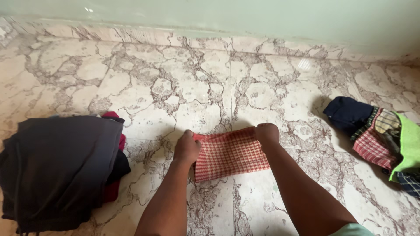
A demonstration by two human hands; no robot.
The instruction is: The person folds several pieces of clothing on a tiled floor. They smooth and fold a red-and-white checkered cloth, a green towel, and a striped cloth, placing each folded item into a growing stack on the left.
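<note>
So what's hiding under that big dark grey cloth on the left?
Under the dark grey cloth a red garment and a black one peek out at its right edge. The rest of the pile is covered, so nothing more shows.

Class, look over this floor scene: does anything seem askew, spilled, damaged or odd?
Nothing is spilled or damaged. The only untidy spot is the heap of crumpled clothes at right, unlike the folded dark stack at left. The left hand and right hand hold the red checked cloth flat.
</note>
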